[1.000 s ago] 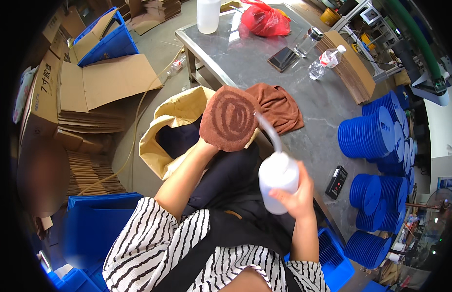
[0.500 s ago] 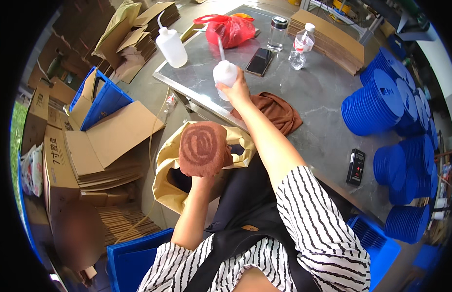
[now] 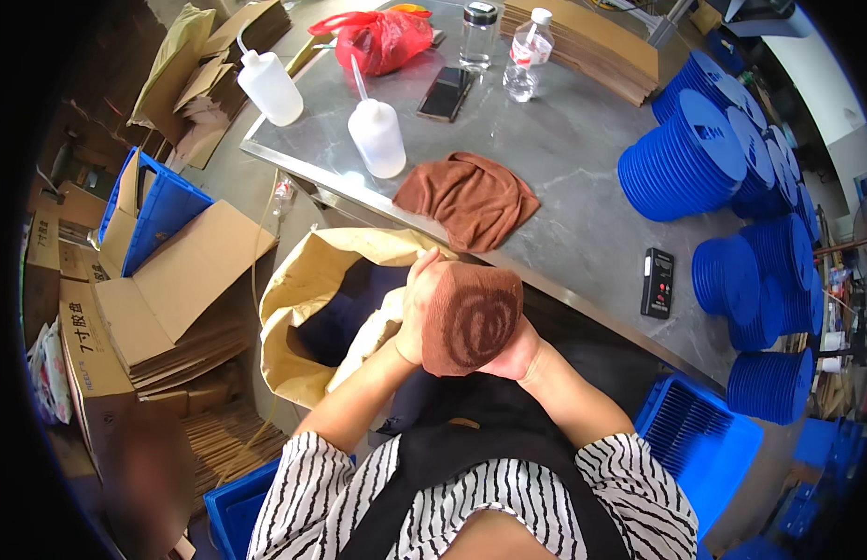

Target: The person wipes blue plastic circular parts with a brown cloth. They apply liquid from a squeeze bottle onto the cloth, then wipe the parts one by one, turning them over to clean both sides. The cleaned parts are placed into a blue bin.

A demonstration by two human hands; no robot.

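Between my two hands is a brown cloth (image 3: 473, 319), folded into a pad with a dark wet spiral on its upper face. My left hand (image 3: 417, 313) wraps its left side, thumb and fingertips near the top edge. From below and the right, my right hand (image 3: 521, 353) grips the same cloth; part of its fingers is hidden behind it. Ahead on the metal table stands a white squeeze bottle (image 3: 377, 140) with a thin spout. A second brown cloth (image 3: 475, 198) lies crumpled beside it. Near the table's left corner is another squeeze bottle (image 3: 271, 89).
A yellow fabric bag (image 3: 282, 280) gapes open left of my hands. On the table (image 3: 564, 177) are a phone (image 3: 445, 93), a red plastic bag (image 3: 382, 42), a water bottle (image 3: 527, 61) and a black handheld device (image 3: 657, 283). Stacks of blue discs (image 3: 681, 159) line the right.
The squeeze bottle now stands on the table, released by my right hand. That hand has come back to grip the wet-marked cloth, which my left hand has moved right.
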